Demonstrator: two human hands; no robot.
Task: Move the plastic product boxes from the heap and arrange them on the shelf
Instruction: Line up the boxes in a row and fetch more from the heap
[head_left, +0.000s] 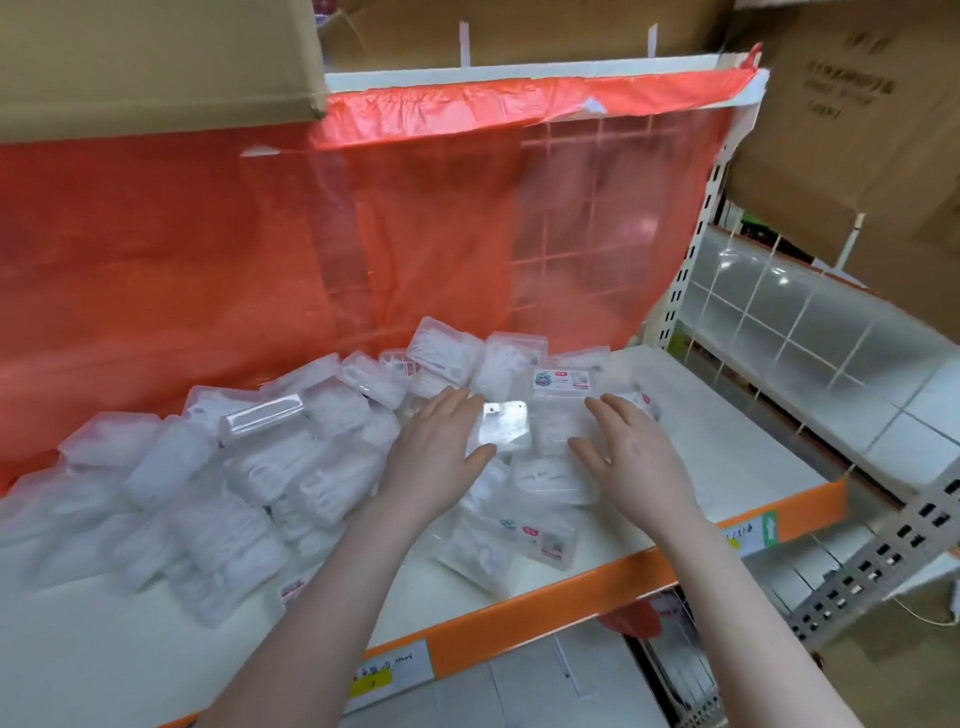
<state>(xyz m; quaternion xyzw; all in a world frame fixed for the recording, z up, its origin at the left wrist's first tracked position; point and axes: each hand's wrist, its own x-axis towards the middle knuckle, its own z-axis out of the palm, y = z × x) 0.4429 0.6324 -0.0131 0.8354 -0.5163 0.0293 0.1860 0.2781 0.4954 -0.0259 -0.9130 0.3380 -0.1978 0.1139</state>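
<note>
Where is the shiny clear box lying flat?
Head view, centre: the shiny clear box lies atop the heap, between the left hand and right hand.

Open hands over box heap

Left hand and right hand outstretched, fingers straight.

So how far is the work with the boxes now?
Done: nothing looks arranged; the clear plastic product boxes lie in a loose heap on the white shelf with orange front edge. In hand: nothing; open left hand and right hand flank one shiny box. Left: nearly everything.
</note>
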